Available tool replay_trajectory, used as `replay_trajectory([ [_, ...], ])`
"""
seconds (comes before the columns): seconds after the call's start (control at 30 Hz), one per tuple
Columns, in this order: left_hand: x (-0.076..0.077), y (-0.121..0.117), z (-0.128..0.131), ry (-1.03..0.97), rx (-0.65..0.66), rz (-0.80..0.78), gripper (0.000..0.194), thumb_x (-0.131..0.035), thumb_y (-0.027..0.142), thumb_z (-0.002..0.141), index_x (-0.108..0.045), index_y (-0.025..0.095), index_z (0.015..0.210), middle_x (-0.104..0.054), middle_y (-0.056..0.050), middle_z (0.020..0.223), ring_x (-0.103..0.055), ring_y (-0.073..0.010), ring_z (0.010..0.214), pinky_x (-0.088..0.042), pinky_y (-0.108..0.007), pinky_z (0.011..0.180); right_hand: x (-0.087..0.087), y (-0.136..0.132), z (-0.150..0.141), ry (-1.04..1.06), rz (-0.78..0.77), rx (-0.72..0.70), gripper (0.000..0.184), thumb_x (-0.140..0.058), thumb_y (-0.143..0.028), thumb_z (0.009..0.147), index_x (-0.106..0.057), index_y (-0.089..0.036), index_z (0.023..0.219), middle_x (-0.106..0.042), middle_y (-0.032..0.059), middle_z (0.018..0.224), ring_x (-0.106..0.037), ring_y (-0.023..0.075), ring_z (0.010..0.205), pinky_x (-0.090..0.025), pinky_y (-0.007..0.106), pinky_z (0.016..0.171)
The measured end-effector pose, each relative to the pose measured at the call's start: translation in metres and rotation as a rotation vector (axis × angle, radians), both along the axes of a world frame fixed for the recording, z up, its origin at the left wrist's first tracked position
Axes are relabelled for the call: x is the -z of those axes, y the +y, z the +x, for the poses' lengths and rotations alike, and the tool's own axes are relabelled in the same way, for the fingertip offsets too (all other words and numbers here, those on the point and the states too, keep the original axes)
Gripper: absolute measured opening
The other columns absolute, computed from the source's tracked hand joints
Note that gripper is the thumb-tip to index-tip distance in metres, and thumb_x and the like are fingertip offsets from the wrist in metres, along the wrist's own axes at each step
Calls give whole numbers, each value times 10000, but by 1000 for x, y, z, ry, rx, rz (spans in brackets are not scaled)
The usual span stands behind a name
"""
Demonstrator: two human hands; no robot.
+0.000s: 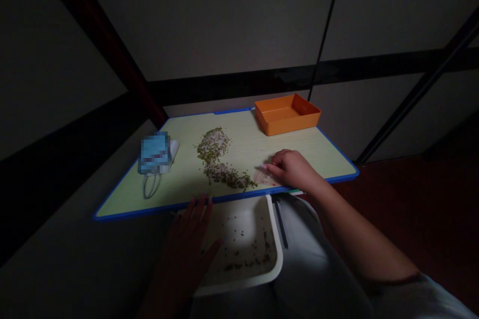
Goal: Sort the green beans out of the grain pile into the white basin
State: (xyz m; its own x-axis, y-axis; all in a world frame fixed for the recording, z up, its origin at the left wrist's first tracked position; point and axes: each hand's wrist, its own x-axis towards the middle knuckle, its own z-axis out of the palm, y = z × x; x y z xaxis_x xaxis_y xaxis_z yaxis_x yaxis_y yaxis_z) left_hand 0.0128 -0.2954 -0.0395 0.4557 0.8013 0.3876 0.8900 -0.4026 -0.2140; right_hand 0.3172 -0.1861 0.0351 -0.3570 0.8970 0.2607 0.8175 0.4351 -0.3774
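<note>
A heap of small greenish and pale grains (215,147) lies on the pale yellow tabletop, trailing into a narrower band toward its front edge. My right hand (294,168) rests on the table right of that band, fingers curled in and thumb pointing left. By its fingertips is a faint, see-through reddish piece (262,177); I cannot make out what it is or whether the fingers grip it. My left hand (190,239), in deep shadow, has its fingers stretched out toward the table's edge. It is over the left side of a white bin (277,264) with scattered dark grains inside.
An orange tray (292,124) stands at the table's back right. On the left lies a blurred-out blue packet (154,153) beside a white object with a looped cord (149,189). The folding table has a blue rim (127,216); panelled doors (224,20) rise behind it.
</note>
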Motion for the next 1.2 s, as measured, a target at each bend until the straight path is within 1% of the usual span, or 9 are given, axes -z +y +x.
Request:
replay_trajectory([
  [0.1,1,0,0,-20,-6,-3,787,-446,511,873,-107,207,1514,-347,-110,1528,-329,-297,1402,-379,-457,1045,1,-3,2,23,8,-22,377,-558,-390,892,-611,-171,589,-600,30,619,-495,130,631,-295,260,615],
  [0.27,3,0,-1,-27,-2,-16,783,-436,522,875,-111,203,1513,-339,-108,1533,-316,-290,1409,-364,-464,1059,1,-9,4,40,10,-16,377,-554,-374,894,-594,-171,579,-583,25,608,-493,129,630,-296,259,613],
  [0.43,2,0,-1,-24,-3,-19,795,-427,534,873,-95,202,1515,-334,-114,1535,-320,-295,1407,-374,-465,1049,2,-11,1,46,11,-27,382,-547,-385,898,-584,-171,584,-584,24,620,-499,129,643,-305,259,626],
  [0.6,0,-1,0,-10,-18,-23,790,-429,526,878,-90,202,1515,-330,-111,1537,-304,-288,1415,-381,-458,1044,2,-12,-3,56,9,-18,394,-554,-377,897,-556,-170,562,-554,9,595,-487,121,629,-300,256,621],
  [0.83,1,-1,-1,12,-7,-10,797,-454,511,871,-118,178,1511,-315,-117,1542,-285,-293,1423,-374,-456,1050,3,-11,-6,29,12,1,369,-548,-378,900,-603,-167,603,-608,28,639,-519,130,659,-311,261,638],
  [1.0,2,0,0,-6,-8,-18,790,-431,518,877,-103,184,1513,-311,-115,1545,-290,-292,1421,-367,-463,1055,-1,-11,-6,-57,26,72,364,-524,-399,905,-646,-171,649,-664,57,700,-551,158,707,-322,276,665],
  [1.1,1,0,0,-6,-3,-8,794,-431,524,875,-98,191,1514,-336,-117,1534,-319,-300,1406,-373,-471,1045,-4,-12,-6,-120,31,128,387,-495,-411,912,-656,-175,651,-675,71,711,-555,173,713,-314,290,666],
  [1.2,1,0,0,-13,-7,-21,798,-433,528,874,-88,201,1515,-338,-115,1533,-317,-298,1408,-362,-470,1053,-5,-11,-4,-139,39,153,404,-469,-407,920,-661,-179,649,-678,76,714,-556,176,717,-311,293,673],
])
